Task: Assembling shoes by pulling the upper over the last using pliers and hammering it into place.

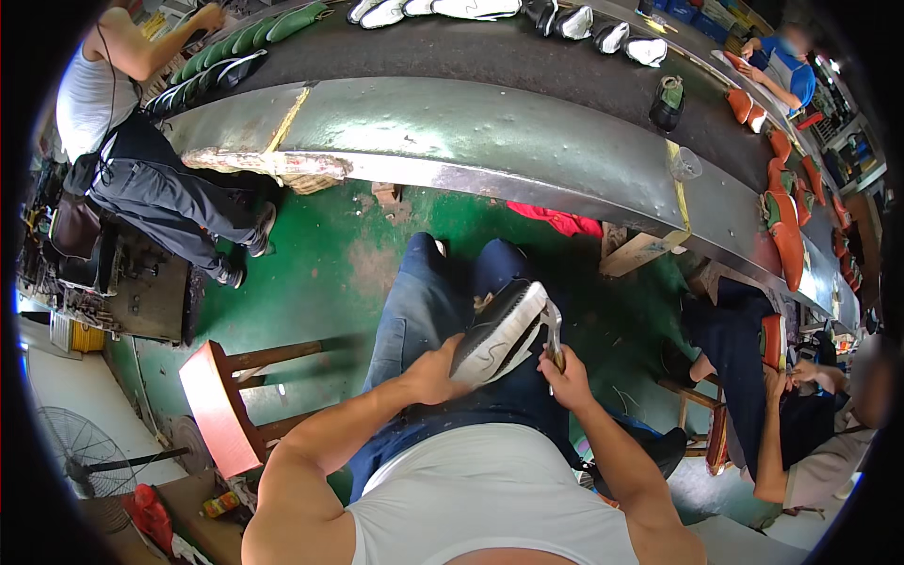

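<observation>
Above my lap, my left hand (435,375) is closed round one end of a dark shoe upper (504,330) with a pale, whitish underside turned partly toward me. The shoe is tilted, its other end pointing away and to the right. My right hand (567,379) is wrapped round the handles of metal pliers (555,328). Their head is at the shoe's right edge, close to its far end; whether the jaws grip the edge is too small to tell.
Ahead runs a long metal-edged bench (405,118) with rows of white, green and orange-brown shoes. A wooden stool (221,410) stands left, with a fan (80,452) beyond it. One person stands at the left; two others work with shoes at the right. Red cloth (556,219) lies under the bench.
</observation>
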Tool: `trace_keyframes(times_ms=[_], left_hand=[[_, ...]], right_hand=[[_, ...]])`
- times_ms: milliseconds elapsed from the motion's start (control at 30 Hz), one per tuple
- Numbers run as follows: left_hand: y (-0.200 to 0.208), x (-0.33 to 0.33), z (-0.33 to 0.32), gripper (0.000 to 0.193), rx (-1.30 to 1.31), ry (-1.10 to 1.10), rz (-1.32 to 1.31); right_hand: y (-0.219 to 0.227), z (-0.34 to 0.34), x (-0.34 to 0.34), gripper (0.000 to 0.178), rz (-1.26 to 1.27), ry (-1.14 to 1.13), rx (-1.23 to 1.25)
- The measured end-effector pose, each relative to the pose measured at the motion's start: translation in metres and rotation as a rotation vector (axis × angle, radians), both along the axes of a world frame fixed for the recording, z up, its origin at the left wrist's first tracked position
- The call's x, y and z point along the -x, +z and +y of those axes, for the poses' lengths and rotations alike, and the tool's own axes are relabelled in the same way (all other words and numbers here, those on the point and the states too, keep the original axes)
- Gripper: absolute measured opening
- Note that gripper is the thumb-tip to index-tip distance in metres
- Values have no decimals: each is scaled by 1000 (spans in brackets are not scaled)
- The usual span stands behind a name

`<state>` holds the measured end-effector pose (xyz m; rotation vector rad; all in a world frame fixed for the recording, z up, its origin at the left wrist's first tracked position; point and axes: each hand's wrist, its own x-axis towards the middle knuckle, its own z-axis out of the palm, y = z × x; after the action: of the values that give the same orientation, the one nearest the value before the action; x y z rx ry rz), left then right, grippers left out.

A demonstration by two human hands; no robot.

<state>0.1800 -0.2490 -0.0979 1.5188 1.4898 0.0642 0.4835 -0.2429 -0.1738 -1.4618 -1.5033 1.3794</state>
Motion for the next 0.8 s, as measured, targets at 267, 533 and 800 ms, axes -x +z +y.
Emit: trace_keyframes(times_ms=[267,533,800], left_hand=[[119,0,73,60,-754,161,-379],[-1,-39,143,55,21,459,-508],[-107,-42,79,60,489,719,-828]], right_hand=[[-6,-18,-5,28,148,-162,22],[65,1,-19,31,-231,220,35],[90,35,9,47,-445,554,-107]])
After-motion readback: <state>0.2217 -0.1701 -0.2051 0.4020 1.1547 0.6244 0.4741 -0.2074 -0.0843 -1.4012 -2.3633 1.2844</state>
